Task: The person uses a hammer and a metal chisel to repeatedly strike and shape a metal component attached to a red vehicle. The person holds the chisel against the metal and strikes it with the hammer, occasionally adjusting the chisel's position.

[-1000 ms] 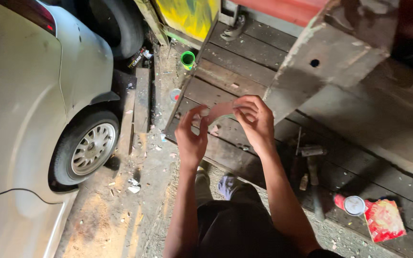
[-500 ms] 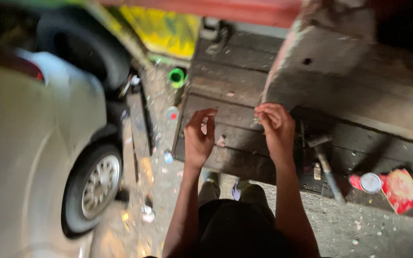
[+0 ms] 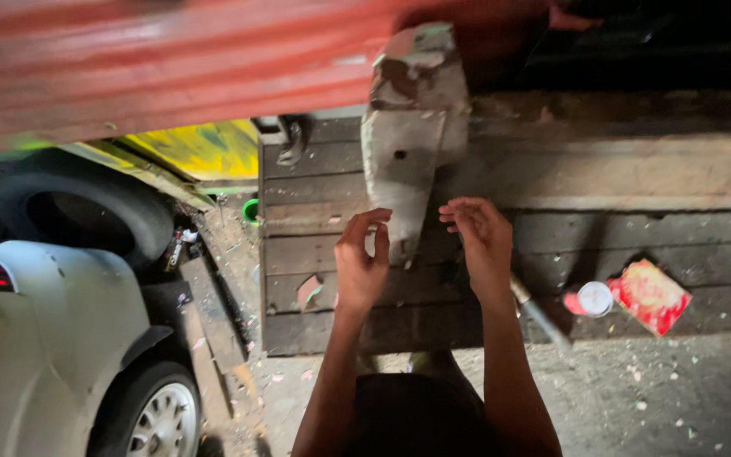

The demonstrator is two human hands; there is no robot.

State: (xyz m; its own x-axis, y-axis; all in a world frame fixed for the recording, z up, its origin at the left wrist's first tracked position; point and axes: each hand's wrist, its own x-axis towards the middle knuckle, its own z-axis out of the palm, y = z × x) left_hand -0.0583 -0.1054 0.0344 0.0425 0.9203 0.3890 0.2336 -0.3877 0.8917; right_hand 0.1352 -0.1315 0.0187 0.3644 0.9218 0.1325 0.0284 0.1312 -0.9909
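Holding both hands raised over the plank desk (image 3: 332, 254), we judge the work unfinished: left hand (image 3: 360, 269) and right hand (image 3: 481, 243), fingers curled, flank the grey metal block (image 3: 408, 144), grasping nothing discernible.

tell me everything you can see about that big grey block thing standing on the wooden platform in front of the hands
The grey block looks like worn concrete or painted metal, with chipped patches of rusty brown and a bit of green near its top. It is wider above and tapers down to a narrow lower end, with a small dark hole in its face. It lies on the dark wooden planks, just under the red sheet. The left hand and right hand are raised either side of its lower tip; contact is unclear.
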